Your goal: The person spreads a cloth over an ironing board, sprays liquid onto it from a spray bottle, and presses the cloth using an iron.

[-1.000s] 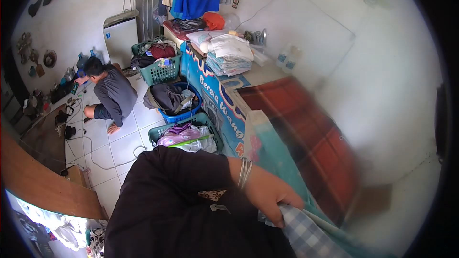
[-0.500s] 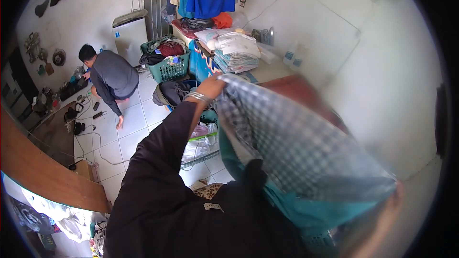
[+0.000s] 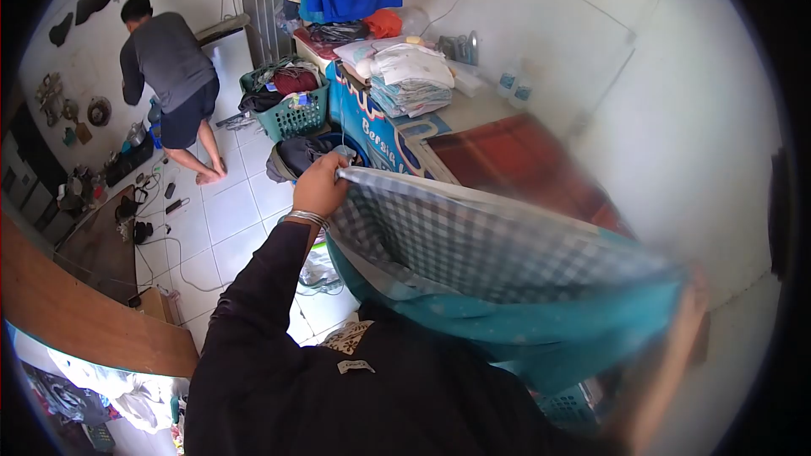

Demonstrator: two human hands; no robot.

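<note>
A large cloth (image 3: pixel 498 245), teal on one side and grey-and-white checked on the other, is stretched in front of my body. My left hand (image 3: pixel 321 187), with silvery bangles at the wrist, is closed on its upper left corner. At the far right edge, my right hand (image 3: pixel 694 291) grips the opposite corner; the fingers are smeared by motion. Between the hands the top edge runs nearly straight, and the teal part sags below it. Past the cloth lies a red-brown plaid mat (image 3: pixel 528 165) on a low surface.
A stack of folded cloths (image 3: pixel 410 80) sits on the surface by the wall. Green laundry baskets, one piled with clothes (image 3: pixel 291 110), stand on the tiled floor (image 3: pixel 241 228). A person (image 3: pixel 173 67) stands at left near cables. A wooden-edged panel (image 3: pixel 93 312) curves at lower left.
The cloth and my left hand have moved left and lower; more of the plaid mat shows. The other person has risen from a squat to standing.
</note>
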